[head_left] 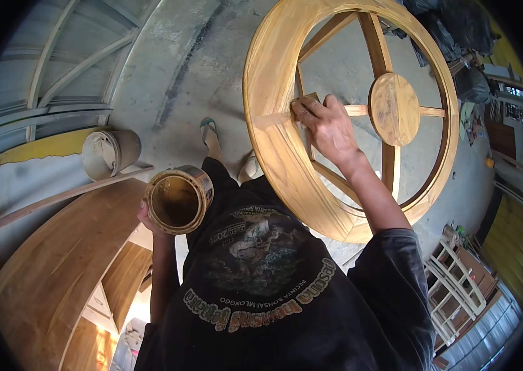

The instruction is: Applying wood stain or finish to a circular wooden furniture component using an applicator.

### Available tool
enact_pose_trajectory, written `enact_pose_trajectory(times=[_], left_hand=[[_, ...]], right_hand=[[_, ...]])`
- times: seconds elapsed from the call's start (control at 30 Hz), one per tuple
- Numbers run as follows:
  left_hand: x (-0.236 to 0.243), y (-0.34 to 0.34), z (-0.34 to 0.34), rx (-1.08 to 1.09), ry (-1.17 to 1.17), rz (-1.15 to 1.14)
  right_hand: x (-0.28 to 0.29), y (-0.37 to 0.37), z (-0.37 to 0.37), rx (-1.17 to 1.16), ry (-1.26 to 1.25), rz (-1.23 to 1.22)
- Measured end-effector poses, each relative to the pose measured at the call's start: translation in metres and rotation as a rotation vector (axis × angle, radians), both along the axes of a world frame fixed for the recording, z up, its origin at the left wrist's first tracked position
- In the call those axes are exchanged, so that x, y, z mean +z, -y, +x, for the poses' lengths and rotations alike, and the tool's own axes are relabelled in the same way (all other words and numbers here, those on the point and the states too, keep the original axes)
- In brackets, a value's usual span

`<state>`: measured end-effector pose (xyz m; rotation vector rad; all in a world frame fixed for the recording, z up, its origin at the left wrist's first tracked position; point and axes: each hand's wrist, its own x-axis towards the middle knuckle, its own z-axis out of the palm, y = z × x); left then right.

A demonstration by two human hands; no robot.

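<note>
My left hand (pixel 151 221) is closed around the side of an open round can (pixel 201 182). The can's rim is stained brown, and brown liquid shows inside. In front of me is a round wooden frame (pixel 274 86) with a wide ring, crossing spokes and a small wooden disc (pixel 395 110) at its centre. My right hand (pixel 330 128) pinches a small brown pad (pixel 308 98) against the ring's inner edge on the left side. Fingers partly cover the pad, so its exact kind is unclear. Damp-looking wood grain shows near the fingers.
A dirty bucket (pixel 126 149) stands at the left, beside a long wooden strip (pixel 57 201). Curved wooden furniture (pixel 57 272) lies lower left. Dark plastic bags (pixel 468 28) are piled at the far right. White slatted frames (pixel 456 287) stand lower right. My sandalled foot (pixel 209 131) is on the concrete floor.
</note>
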<state>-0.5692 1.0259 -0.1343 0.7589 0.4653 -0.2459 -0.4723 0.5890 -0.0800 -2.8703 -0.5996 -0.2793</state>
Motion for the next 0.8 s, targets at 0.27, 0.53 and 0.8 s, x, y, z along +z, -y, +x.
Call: enact_pose_trajectory(times=[0.27,0.53,0.8], left_hand=[[0.01,0.019,0.012,-0.016,-0.058,0.277],[0.003,0.016,0.02,-0.119,0.002,0.0],[0.003,0.014,0.015,-0.179,0.05,0.017]], right_hand=[[0.009,-0.008,-0.051,-0.067,-0.179,0.089],[-0.015,-0.001,-0.052,-0.249,0.027,0.183],[-0.028,-0.008,-0.049,-0.181,-0.036,0.164]])
